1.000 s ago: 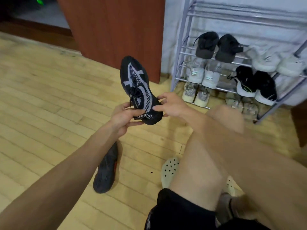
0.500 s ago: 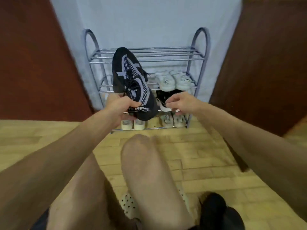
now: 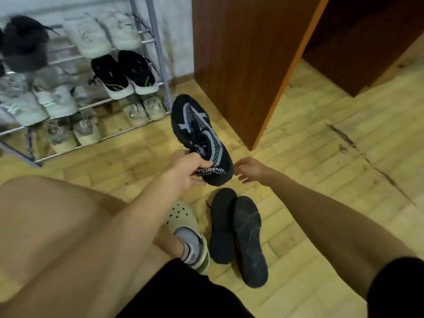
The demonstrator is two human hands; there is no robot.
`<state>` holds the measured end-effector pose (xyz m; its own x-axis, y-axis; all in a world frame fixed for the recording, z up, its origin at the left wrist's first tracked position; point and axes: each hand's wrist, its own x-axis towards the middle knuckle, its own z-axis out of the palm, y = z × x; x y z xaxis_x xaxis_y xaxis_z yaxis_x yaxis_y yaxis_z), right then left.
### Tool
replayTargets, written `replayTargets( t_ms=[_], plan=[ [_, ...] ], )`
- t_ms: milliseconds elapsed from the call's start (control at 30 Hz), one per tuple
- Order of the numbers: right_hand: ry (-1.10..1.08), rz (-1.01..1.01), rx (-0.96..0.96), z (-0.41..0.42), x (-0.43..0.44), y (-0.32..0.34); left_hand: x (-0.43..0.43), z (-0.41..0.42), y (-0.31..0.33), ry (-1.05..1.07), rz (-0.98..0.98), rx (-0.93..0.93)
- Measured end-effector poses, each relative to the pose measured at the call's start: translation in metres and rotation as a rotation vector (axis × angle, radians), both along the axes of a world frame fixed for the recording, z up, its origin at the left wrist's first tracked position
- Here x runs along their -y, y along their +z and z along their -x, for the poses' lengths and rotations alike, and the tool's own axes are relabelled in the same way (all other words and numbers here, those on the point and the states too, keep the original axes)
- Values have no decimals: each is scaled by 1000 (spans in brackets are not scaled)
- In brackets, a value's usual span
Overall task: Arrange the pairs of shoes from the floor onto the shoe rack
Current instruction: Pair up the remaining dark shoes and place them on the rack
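My left hand [image 3: 187,167] grips the heel of a black shoe with grey pattern [image 3: 198,134], held above the floor with its toe pointing away. My right hand [image 3: 251,169] hovers open just right of that heel, fingers spread, not touching it. Below them a second black shoe [image 3: 237,235] lies on its side on the wooden floor, its sole [image 3: 251,242] facing right. The metal shoe rack [image 3: 158,56] stands at the upper left, its shelves holding several pairs of white, grey and black shoes.
A brown wooden cabinet [image 3: 241,60] stands right of the rack, close behind the held shoe. My bent legs fill the lower left; one foot wears a pale perforated clog [image 3: 183,218]. Wooden plank flooring [image 3: 332,138] stretches to the right.
The view swung from facing the rack to looking down and right. The second black shoe is back in view. My right hand stays off the held shoe and now hovers open above the floor.
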<state>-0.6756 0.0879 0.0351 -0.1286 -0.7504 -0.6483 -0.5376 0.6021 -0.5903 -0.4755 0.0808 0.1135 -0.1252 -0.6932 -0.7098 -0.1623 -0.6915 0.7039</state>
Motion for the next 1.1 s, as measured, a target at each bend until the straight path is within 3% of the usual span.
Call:
replayTargets(
  t_ms=[133, 233, 400, 533, 700, 767, 867, 933, 1100],
  plan=[
    [-138, -142, -67, 26, -51, -54, -17, 18, -35, -113, -48, 148],
    [-109, -198, -182, 25, -82, -86, -15, 12, -45, -157, -16, 235],
    [-74, -285, -315, -15, -114, -121, -8, -2, -50, -104, -4, 234],
    [-101, -247, -409, -23, -123, -129, -6, -13, -53, -76, -24, 226],
    [-304, -214, -456, 0, -121, -120, -8, -22, -58, -131, -36, 270],
    [-243, -209, -575, 7, -122, -118, -10, -22, -58, -141, -47, 271],
    [55, 44, -830, 2, -122, -123, -12, -19, -58, -157, -56, 280],
    [129, 115, -732, -13, -118, -127, -12, -17, -59, -174, -58, 280],
    [-91, -352, -90, -55, -115, -141, -14, -21, -59, -187, -55, 286]
  ],
)
